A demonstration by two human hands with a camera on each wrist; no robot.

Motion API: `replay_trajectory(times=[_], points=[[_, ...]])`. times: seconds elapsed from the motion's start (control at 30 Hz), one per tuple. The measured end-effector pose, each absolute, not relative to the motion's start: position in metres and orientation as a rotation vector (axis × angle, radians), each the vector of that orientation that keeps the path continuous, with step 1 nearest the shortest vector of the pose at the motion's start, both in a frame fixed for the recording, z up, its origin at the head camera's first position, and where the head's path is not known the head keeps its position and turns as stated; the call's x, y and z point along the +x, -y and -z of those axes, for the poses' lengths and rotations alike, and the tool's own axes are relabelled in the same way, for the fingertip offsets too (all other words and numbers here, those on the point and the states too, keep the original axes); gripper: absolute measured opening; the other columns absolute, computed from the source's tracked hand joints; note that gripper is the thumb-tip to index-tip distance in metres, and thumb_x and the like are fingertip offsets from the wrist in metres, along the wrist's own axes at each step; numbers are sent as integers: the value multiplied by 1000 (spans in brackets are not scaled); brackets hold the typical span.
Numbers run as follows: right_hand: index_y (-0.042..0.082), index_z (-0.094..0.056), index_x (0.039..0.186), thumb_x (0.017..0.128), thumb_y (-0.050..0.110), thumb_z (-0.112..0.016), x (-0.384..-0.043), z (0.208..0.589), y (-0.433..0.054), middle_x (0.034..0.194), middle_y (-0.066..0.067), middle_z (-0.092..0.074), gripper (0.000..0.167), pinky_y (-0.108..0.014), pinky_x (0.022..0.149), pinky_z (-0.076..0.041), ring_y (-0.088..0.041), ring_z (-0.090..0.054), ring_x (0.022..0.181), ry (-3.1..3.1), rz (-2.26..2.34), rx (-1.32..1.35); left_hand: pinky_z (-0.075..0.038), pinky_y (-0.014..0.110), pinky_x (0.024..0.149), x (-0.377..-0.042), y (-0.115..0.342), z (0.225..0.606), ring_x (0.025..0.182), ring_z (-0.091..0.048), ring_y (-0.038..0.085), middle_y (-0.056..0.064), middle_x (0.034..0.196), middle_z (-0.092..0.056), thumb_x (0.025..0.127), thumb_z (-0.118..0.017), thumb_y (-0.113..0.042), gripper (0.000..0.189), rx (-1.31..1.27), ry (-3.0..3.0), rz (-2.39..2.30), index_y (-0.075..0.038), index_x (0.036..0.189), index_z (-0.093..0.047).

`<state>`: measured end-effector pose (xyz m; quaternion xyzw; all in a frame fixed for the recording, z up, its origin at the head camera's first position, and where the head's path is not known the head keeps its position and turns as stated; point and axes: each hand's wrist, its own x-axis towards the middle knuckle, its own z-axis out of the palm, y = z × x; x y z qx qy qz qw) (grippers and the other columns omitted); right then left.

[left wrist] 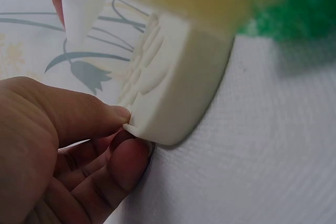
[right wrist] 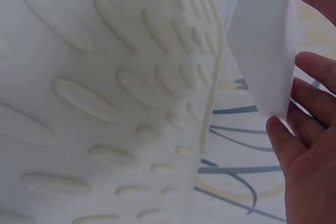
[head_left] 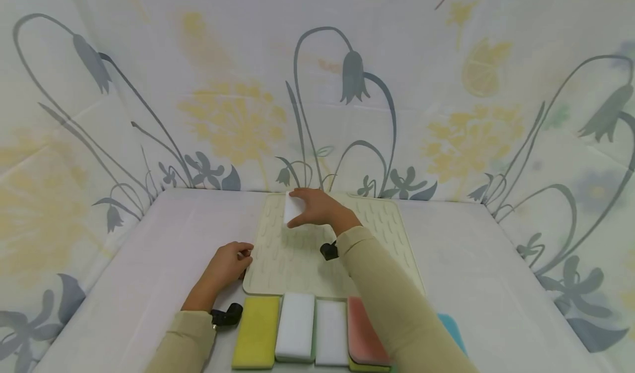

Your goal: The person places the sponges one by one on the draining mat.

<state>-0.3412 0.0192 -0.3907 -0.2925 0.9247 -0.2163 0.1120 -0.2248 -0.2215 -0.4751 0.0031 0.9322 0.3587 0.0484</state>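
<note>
A cream ribbed mat (head_left: 292,263) lies on the white-covered table, its surface raised in oval bumps. My left hand (head_left: 225,265) is at the mat's left edge; in the left wrist view the thumb and fingertips pinch the mat's rim (left wrist: 173,93). Toward the mat's far side, my right hand (head_left: 319,207) grips a white sponge block (head_left: 294,209) by its edges. The right wrist view shows the white block (right wrist: 265,51) held between thumb and fingers, off the bumpy surface.
Along the mat's near edge sit a yellow sponge (head_left: 255,331), white sponges (head_left: 296,326) with greenish undersides and a pink sponge (head_left: 366,331) stacked on a yellow one. A blue piece (head_left: 451,329) shows beyond the right sleeve. Flower-printed cloth (head_left: 317,86) hangs behind the table.
</note>
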Motion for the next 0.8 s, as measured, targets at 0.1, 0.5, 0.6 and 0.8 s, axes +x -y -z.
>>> replay_trajectory(times=[0.1,0.5,0.6,0.8], points=[[21,-40,149,76,48,-78,-346,396,-13,157,-2,-33,86,-44,117,-29,-25,-28,146,-2723,628,-869,-50,26,58,-225,221,474,87,-62,19,13,107,-64,92,-60,-9,38,9,-2844,-1106,4,128,-60],[19,-42,148,75,47,-79,-353,408,10,159,-2,-29,86,-39,118,-28,-23,-27,147,-2723,635,-853,-50,27,60,-225,219,474,87,-63,19,12,106,-65,92,-60,-8,37,5,-2846,-1098,4,127,-60],[19,-43,147,75,46,-80,-354,410,16,158,-2,-31,85,-39,118,-28,-22,-27,147,-2722,632,-850,-50,27,59,-224,220,474,86,-63,18,11,105,-65,92,-60,-7,37,7,-2849,-1101,4,127,-60],[17,-42,147,77,44,-79,-358,415,24,157,-2,-33,84,-38,118,-28,-22,-27,147,-2721,611,-837,-49,26,55,-223,219,475,77,-61,14,10,104,-65,92,-59,-7,36,2,-2841,-1124,4,126,-61]])
